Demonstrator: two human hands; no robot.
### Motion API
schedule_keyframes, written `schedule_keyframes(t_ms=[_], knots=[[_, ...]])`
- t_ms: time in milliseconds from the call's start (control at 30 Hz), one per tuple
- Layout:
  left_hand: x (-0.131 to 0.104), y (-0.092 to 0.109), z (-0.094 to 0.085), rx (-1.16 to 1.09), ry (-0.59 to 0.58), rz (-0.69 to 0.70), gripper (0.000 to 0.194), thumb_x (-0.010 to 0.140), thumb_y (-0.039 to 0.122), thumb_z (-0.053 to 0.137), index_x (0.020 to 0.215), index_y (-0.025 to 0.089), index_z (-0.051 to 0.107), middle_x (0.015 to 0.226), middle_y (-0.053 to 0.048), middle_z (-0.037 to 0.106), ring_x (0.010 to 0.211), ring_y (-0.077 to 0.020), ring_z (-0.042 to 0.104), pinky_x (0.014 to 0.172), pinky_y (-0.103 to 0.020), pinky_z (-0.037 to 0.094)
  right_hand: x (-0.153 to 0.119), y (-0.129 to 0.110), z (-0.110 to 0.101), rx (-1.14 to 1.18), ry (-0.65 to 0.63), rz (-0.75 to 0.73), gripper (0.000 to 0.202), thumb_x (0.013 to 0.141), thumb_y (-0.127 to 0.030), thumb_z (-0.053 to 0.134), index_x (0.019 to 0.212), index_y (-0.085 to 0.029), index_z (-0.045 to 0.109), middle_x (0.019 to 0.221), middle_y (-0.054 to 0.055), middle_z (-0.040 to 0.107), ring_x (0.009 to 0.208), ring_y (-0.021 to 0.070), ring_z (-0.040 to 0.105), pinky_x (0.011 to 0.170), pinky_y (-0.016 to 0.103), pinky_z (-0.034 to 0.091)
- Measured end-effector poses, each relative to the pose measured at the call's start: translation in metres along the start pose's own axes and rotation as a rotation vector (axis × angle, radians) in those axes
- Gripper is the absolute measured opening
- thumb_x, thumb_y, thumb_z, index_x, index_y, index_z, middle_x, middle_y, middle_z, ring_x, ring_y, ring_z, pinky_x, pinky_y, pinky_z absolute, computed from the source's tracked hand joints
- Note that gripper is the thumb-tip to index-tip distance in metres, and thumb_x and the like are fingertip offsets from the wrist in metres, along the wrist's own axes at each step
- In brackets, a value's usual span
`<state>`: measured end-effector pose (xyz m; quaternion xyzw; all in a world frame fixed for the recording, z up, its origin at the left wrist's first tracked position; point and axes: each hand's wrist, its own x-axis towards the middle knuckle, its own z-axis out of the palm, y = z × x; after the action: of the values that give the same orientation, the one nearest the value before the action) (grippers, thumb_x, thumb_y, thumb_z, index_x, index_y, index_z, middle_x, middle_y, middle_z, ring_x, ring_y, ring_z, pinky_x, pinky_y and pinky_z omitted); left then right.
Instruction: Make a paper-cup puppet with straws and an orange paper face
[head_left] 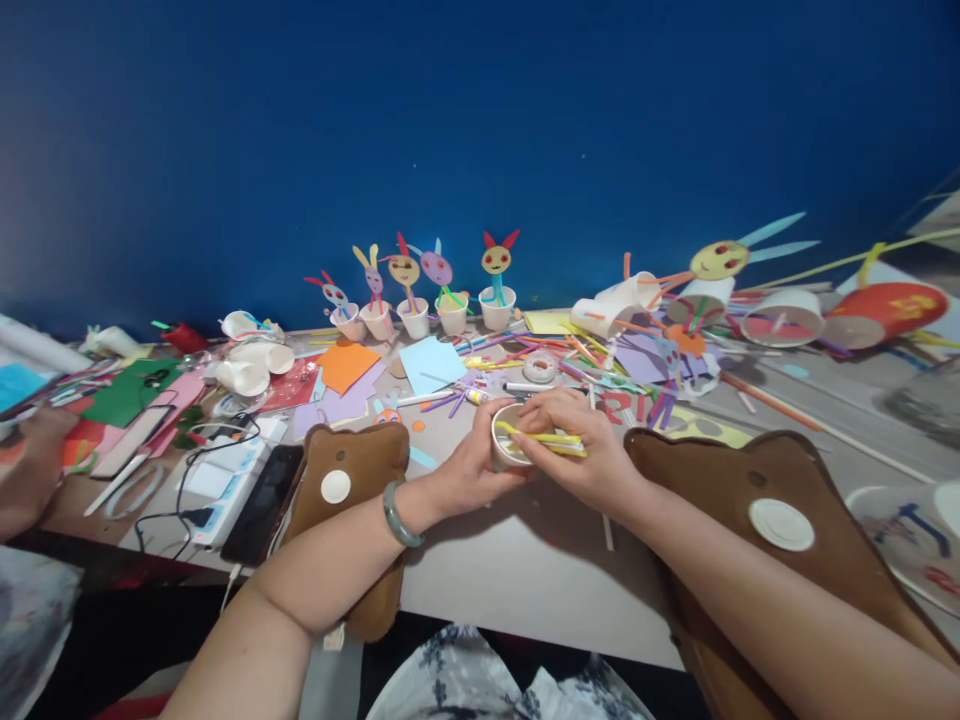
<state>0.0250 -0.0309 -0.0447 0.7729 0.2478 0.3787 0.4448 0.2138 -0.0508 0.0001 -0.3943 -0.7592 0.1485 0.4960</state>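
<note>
My left hand (474,458) is wrapped around a small white paper cup (498,450), whose mouth is tilted up toward me. In my right hand (589,440) are thin yellow straw-like strips (566,445), pinched at the cup's rim. One end of the strips reaches into the cup; the other sticks out to the right. Right-hand fingertips touch or nearly touch the rim, and the cup's bottom is hidden by the hands. Just behind the cup lies a roll of tape (539,367) among pens and scattered strips.
Brown bear-shaped pads (352,480) flank my arms. Several paper-faced figures in cups (498,305) line the blue wall. Left stand a power strip (225,500) with cables, a black phone (262,505) and coloured paper. Another person's hand (30,470) rests at the far left.
</note>
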Motion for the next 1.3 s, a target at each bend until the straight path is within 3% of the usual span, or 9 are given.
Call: schedule_keyframes(t_ms=[167,333,633,800,867,967,1100,1300], knots=[[0.002,-0.001,0.001,-0.024,0.059,-0.034,0.083,0.082,0.050,0.080,0.143,0.025,0.031,0.141,-0.014,0.049,0.132,-0.0303,0.055,0.112,-0.049,0.048,0.001,0.003,-0.001,-0.035,0.012,-0.021,0.003,0.087,-0.023,0.068,0.087,-0.027,0.068,0.086,0.004,0.076,0.084,0.0239,0.070,0.084,0.045,0.050],[0.005,-0.003,0.001,-0.040,0.159,-0.077,0.075,0.076,0.049,0.085,0.132,0.021,0.042,0.127,-0.011,0.059,0.118,-0.0278,0.061,0.103,-0.047,0.052,0.004,0.004,-0.003,-0.015,-0.026,-0.016,0.004,0.088,-0.024,0.069,0.086,-0.027,0.072,0.086,0.003,0.077,0.085,0.0249,0.071,0.087,0.047,0.050],[0.007,0.003,-0.008,0.220,0.209,-0.130,0.069,0.064,0.050,0.092,0.120,0.021,0.063,0.114,-0.010,0.062,0.109,-0.0294,0.058,0.096,-0.048,0.051,-0.001,0.020,0.005,0.030,-0.011,0.081,0.007,0.089,-0.030,0.069,0.085,-0.026,0.074,0.086,0.004,0.077,0.086,0.0251,0.071,0.084,0.045,0.052],[0.012,-0.001,-0.013,-0.003,0.122,-0.198,0.057,0.068,0.034,0.088,0.118,0.017,0.069,0.108,-0.009,0.065,0.089,-0.0203,0.059,0.078,-0.034,0.053,-0.001,0.026,0.003,-0.019,-0.022,0.146,0.010,0.088,-0.034,0.068,0.083,-0.027,0.074,0.085,0.004,0.077,0.085,0.0260,0.069,0.084,0.044,0.051],[0.014,-0.001,-0.016,-0.169,0.103,-0.244,0.043,0.074,0.026,0.079,0.115,0.016,0.070,0.107,-0.009,0.069,0.090,-0.0188,0.062,0.079,-0.031,0.052,-0.001,0.027,0.002,-0.026,-0.016,0.194,0.013,0.088,-0.036,0.067,0.083,-0.026,0.074,0.086,0.005,0.077,0.086,0.0261,0.069,0.084,0.044,0.050],[0.017,0.001,-0.020,-0.314,0.165,-0.321,0.027,0.079,0.023,0.072,0.104,0.014,0.072,0.100,-0.009,0.073,0.092,-0.0186,0.066,0.082,-0.030,0.053,0.000,0.029,0.001,-0.016,-0.025,0.247,0.016,0.088,-0.039,0.067,0.084,-0.026,0.075,0.088,0.006,0.077,0.088,0.0273,0.070,0.085,0.044,0.051],[0.018,0.004,-0.021,-0.328,0.237,-0.411,0.017,0.079,0.025,0.074,0.091,0.013,0.071,0.087,-0.006,0.073,0.079,-0.0155,0.067,0.075,-0.028,0.054,-0.001,0.032,0.002,-0.017,-0.079,0.269,0.019,0.088,-0.042,0.067,0.083,-0.026,0.074,0.087,0.007,0.077,0.089,0.0294,0.069,0.084,0.045,0.051],[0.020,0.005,-0.024,-0.298,0.195,-0.501,0.025,0.075,0.032,0.082,0.080,0.012,0.068,0.071,0.000,0.066,0.063,-0.0099,0.059,0.064,-0.025,0.049,0.001,0.035,0.002,-0.014,-0.126,0.242,0.019,0.088,-0.043,0.066,0.081,-0.026,0.072,0.088,0.006,0.077,0.088,0.0287,0.070,0.085,0.046,0.051]])
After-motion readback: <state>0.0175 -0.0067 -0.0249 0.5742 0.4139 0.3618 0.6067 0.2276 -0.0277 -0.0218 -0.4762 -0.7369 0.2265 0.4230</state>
